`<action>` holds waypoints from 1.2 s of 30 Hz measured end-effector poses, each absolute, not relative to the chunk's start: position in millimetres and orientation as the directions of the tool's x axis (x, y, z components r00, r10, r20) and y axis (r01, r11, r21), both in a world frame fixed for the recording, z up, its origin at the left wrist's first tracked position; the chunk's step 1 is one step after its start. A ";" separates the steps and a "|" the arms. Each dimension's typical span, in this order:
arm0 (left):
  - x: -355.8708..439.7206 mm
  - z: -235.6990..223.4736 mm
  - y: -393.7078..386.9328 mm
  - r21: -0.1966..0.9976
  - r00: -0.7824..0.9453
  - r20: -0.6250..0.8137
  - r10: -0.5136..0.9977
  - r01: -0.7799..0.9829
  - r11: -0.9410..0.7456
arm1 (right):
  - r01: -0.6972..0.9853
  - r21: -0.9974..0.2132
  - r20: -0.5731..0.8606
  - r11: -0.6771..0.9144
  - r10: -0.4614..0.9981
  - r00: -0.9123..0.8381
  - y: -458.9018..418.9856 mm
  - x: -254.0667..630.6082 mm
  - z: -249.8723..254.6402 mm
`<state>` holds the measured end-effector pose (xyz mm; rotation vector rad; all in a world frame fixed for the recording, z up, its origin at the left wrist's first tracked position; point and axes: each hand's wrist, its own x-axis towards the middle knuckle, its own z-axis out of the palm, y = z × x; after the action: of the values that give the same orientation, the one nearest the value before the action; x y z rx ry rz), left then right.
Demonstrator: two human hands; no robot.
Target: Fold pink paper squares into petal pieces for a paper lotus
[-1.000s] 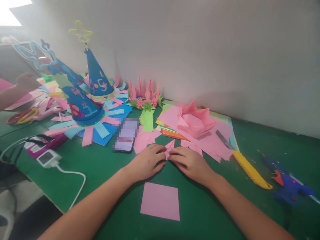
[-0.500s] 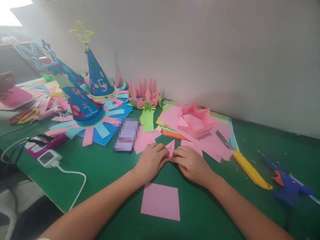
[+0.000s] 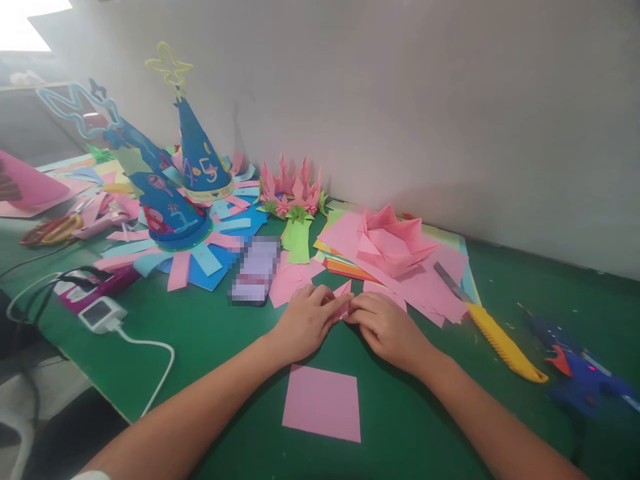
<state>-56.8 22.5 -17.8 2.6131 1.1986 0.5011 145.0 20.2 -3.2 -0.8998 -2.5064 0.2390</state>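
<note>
Between my hands is a small folded piece of pink paper [image 3: 344, 291], its pointed tip standing up and its lower part mostly hidden by my fingers. My left hand [image 3: 309, 321] is closed on its left side, the index finger stretched across the paper. From the right, my right hand [image 3: 383, 325] pinches it with bent fingers. Nearer to me a square of pink paper [image 3: 323, 404] lies flat on the green table [image 3: 240, 413]. More pink paper pieces [image 3: 295, 277] lie just beyond my hands.
Behind stand blue cone hats [image 3: 200, 150], a pink paper crown [image 3: 293, 187] and a folded pink paper flower [image 3: 393, 240] on stacked sheets. A phone [image 3: 256, 270] lies left; a yellow utility knife [image 3: 505, 340] and blue glue gun [image 3: 583, 377] lie right. Another person's hand [image 3: 7, 183] holds pink paper.
My left hand has shifted slightly right, and its index finger now reaches over the folded paper. At far left, the other person's hand has moved lower, with a pink paper cone now showing.
</note>
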 end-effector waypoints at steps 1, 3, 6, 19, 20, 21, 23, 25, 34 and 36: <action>-56.8 -18.3 22.3 0.328 0.613 0.214 0.761 0.689 -0.647 | 0.558 -0.326 0.363 0.763 0.646 -0.672 20.4 144.4 -2.9; -56.6 -18.4 22.0 0.320 0.618 0.210 0.757 0.689 -0.651 | 0.555 -0.347 0.369 0.756 0.654 -0.661 20.6 143.4 -2.5; -56.6 -16.8 21.8 0.316 0.623 0.200 0.756 0.690 -0.651 | 0.555 -0.360 0.381 0.750 0.661 -0.646 20.6 142.8 -3.5; -59.0 -14.6 23.2 0.366 0.650 0.207 0.731 0.642 -0.674 | 0.558 -0.296 0.369 0.775 0.632 -0.682 21.0 141.8 -3.5; -58.9 -14.3 23.4 0.376 0.644 0.207 0.737 0.643 -0.667 | 0.555 -0.293 0.375 0.779 0.627 -0.682 21.6 141.2 -3.8; -58.7 -13.9 23.5 0.386 0.637 0.207 0.743 0.645 -0.660 | 0.548 -0.294 0.384 0.783 0.622 -0.683 22.1 140.6 -4.2; -58.3 -13.1 23.6 0.406 0.623 0.204 0.755 0.648 -0.645 | 0.534 -0.298 0.398 0.792 0.611 -0.684 22.9 140.2 -4.8; -57.9 -12.8 23.6 0.417 0.614 0.208 0.761 0.648 -0.637 | 0.524 -0.303 0.403 0.796 0.605 -0.686 23.3 141.0 -5.0; -62.5 -13.6 24.8 0.456 0.638 0.247 0.729 0.588 -0.668 | 0.553 -0.345 0.441 0.758 0.651 -0.618 20.3 148.1 -5.1; -65.6 -12.0 25.7 0.469 0.660 0.242 0.711 0.562 -0.682 | 0.544 -0.345 0.417 0.765 0.645 -0.641 20.4 147.2 -6.1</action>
<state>-65.6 25.7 -12.0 2.5242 1.0066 0.5852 147.2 20.4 -6.1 -0.8910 -2.4326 0.2544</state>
